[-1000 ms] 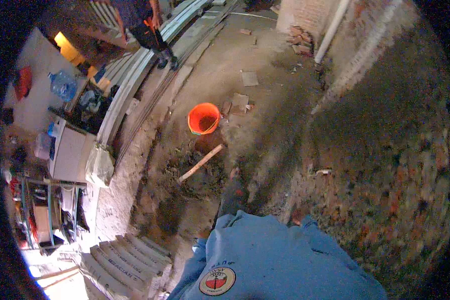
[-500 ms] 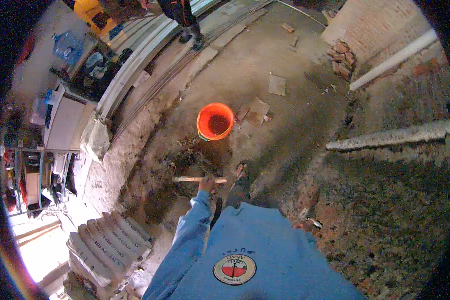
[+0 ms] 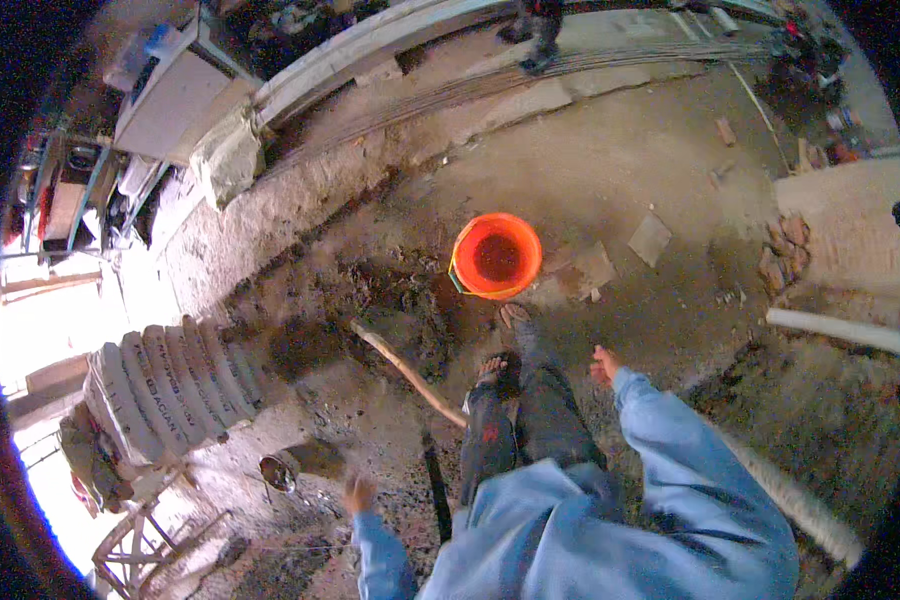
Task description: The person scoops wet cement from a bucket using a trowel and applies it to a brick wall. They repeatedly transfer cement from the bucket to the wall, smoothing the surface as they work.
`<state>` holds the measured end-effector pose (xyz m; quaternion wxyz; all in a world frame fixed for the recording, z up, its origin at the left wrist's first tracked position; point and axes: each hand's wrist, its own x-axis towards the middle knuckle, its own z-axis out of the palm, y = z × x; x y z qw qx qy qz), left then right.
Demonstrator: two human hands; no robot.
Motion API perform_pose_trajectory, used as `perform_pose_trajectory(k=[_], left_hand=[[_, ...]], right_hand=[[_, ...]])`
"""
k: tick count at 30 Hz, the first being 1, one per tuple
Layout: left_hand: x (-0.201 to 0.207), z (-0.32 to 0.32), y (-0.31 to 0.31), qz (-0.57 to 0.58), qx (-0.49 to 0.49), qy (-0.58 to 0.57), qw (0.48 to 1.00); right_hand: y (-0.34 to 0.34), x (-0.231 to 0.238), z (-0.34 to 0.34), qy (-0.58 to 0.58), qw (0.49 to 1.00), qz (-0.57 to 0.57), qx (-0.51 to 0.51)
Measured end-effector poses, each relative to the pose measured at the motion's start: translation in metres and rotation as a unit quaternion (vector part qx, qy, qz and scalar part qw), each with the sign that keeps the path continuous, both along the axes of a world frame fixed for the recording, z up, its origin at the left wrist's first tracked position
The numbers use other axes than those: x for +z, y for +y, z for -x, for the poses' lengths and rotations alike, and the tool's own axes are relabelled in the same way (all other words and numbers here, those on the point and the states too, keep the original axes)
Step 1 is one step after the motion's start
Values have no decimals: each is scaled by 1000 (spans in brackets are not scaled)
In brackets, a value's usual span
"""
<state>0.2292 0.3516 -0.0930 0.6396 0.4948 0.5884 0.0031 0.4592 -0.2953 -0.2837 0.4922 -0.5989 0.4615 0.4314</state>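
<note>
My left hand (image 3: 360,492) is low at the left, apart from the wooden pole; its fingers are smeared. My right hand (image 3: 603,367) is held out to the right of my legs, its fingers loosely apart and nothing visible in them. A pale, slightly curved wooden pole (image 3: 410,372), like a tool handle, slants from the dark soil down to my left leg; what its near end joins is hidden. Ahead of my feet stands an orange bucket (image 3: 526,240) with dark contents at its bottom and its handle hanging on the left side.
Loose dark soil (image 3: 390,300) lies left of the bucket. Stacked pale sacks (image 3: 170,390) and a small metal container (image 3: 279,472) are at the left. A flat tile (image 3: 650,239) and broken bricks (image 3: 785,250) lie to the right. Another person's legs (image 3: 538,35) show at the far edge.
My left hand has let go of the wooden pole and drawn back; the pole now slants toward my leg. My right hand has come forward. The view has turned.
</note>
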Motion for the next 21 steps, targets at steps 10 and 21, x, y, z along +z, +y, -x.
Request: perform_pose_trajectory(k=[10,21], left_hand=[[46,114,-269,172,62,340,922],[61,104,-359,142,94,256,951]], right_hand=[[215,-238,-153,100,955,-104,-259],[279,-201,-285,-73,953,165,-245]])
